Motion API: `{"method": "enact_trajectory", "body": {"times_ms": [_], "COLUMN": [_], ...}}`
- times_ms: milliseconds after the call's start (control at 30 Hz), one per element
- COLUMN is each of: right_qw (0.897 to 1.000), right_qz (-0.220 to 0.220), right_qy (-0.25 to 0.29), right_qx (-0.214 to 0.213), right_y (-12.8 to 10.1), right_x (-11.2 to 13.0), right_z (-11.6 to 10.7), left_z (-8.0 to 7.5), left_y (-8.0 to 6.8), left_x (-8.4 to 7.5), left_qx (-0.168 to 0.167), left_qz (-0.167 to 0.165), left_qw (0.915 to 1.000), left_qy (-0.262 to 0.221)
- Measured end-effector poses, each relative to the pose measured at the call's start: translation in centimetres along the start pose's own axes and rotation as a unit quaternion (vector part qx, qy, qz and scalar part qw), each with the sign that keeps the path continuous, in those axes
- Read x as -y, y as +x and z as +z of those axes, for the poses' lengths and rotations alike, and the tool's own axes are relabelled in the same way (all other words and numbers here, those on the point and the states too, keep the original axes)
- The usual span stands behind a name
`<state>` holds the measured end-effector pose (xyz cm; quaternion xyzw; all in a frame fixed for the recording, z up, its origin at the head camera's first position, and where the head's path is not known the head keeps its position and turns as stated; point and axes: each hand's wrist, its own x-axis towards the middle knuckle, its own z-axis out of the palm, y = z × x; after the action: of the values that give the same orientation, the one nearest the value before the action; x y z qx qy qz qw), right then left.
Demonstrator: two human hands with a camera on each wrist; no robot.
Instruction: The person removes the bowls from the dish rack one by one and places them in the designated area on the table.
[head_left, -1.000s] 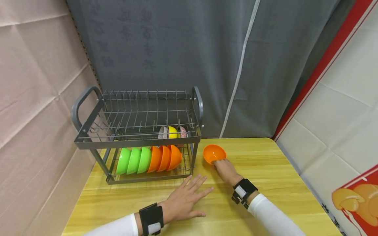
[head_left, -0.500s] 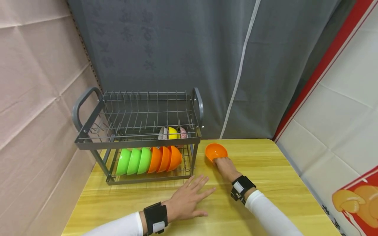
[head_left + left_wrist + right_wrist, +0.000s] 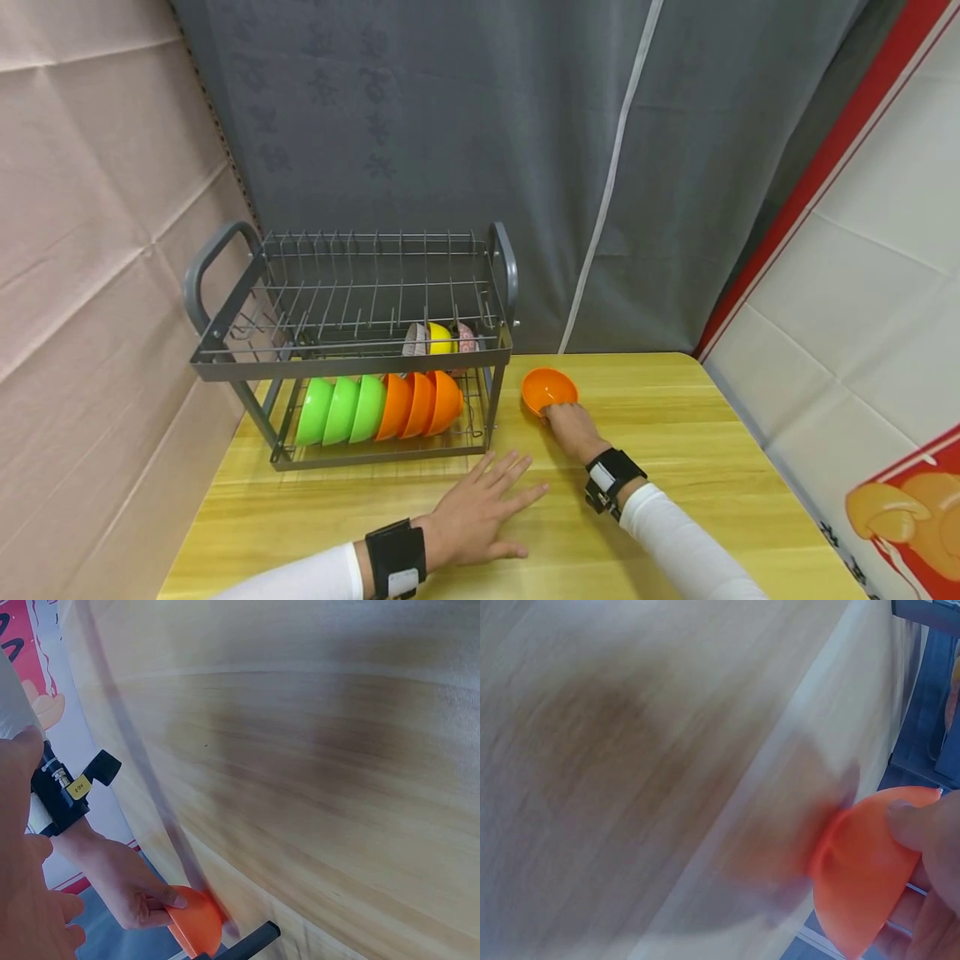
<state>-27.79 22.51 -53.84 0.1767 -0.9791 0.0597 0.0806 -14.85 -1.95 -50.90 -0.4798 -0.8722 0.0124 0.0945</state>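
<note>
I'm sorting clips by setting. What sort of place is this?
Probably a mock kitchen corner: a two-tier dish rack holding green and orange bowls stands on a wood-patterned table, with a grey curtain hung behind.

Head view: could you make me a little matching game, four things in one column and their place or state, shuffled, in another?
Things:
1. green bowls
2. left hand
3. right hand
4. grey curtain

Place or state:
A. behind the rack
B. gripping an orange bowl
C. on the rack's lower tier
D. fingers spread, holding nothing

Pairs: 1-C, 2-D, 3-B, 4-A
</note>
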Motion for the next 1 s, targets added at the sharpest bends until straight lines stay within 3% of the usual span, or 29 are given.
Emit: {"method": "enact_trajectory", "body": {"times_ms": [500, 667, 1000], "right_qw": [1.0, 0.999, 0.997], "right_qz": [0.006, 0.013, 0.022], "right_qy": [0.009, 0.021, 0.032], "right_qx": [0.013, 0.033, 0.065], "right_y": [0.4, 0.7, 1.0], "right_x": [0.1, 0.3, 0.5], "right_z": [-0.1, -0.3, -0.9], "left_z": [0.2, 0.4, 0.4], "left_y": [-0.5, -0.7, -0.7], "left_x": [-0.3, -0.5, -0.5], "left_qx": [0.008, 0.026, 0.033], "left_qz": [0.007, 0.01, 0.013], "left_qw": [0.9999, 0.9996, 0.9993], "left_qy": [0.005, 0.0, 0.009]}}
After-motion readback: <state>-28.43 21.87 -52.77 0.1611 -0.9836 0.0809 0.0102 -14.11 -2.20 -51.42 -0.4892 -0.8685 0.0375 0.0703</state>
